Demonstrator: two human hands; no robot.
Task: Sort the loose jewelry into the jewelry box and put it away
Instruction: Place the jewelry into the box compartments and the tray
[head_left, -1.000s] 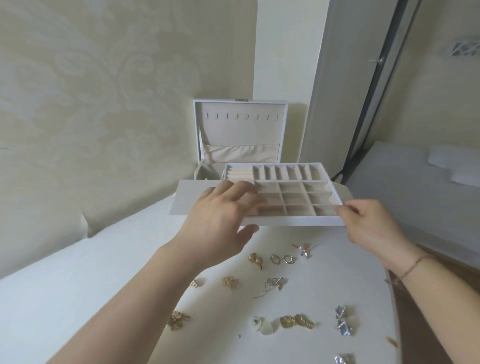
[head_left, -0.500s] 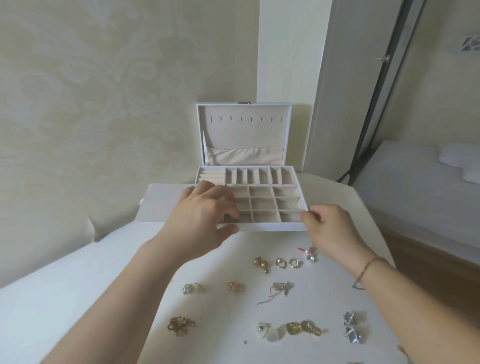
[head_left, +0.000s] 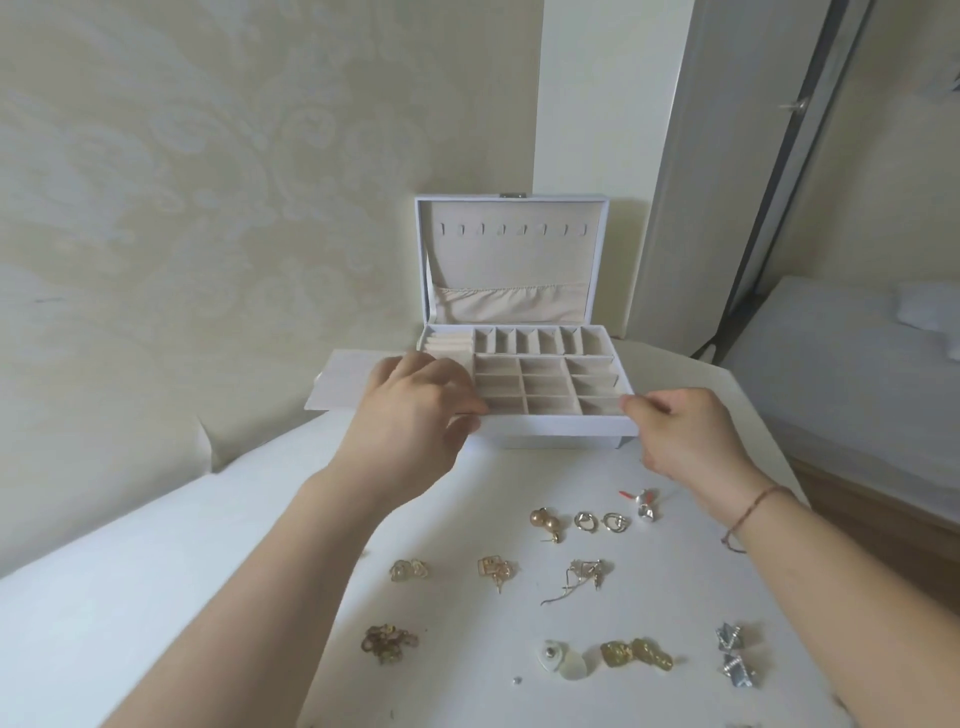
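Since a second ago, the white compartment tray with beige lining (head_left: 545, 387) has come down from the air and now sits in the white open jewelry box (head_left: 511, 260), which stands at the far edge of the white table (head_left: 467, 519). Part of the tray's left side is hidden under the left hand (head_left: 413, 415), and I cannot make out whether something lies in the small compartments. A flat white panel (head_left: 337, 382) sticks out to the left of the box; its right end is covered by the same hand. The left hand reaches forward with the palm down, its fingers curled over the tray's front left edge and the thumb under the rim, so it grips the tray. The right hand (head_left: 685, 436) pinches the tray's front right corner with curled fingers; a thin brown string bracelet (head_left: 753, 512) is on its wrist. The loose gold and silver earrings and rings (head_left: 571, 577) lie spread on the table, nearer to the person than both hands and not touching them. Some pieces at the bottom edge are cut off.
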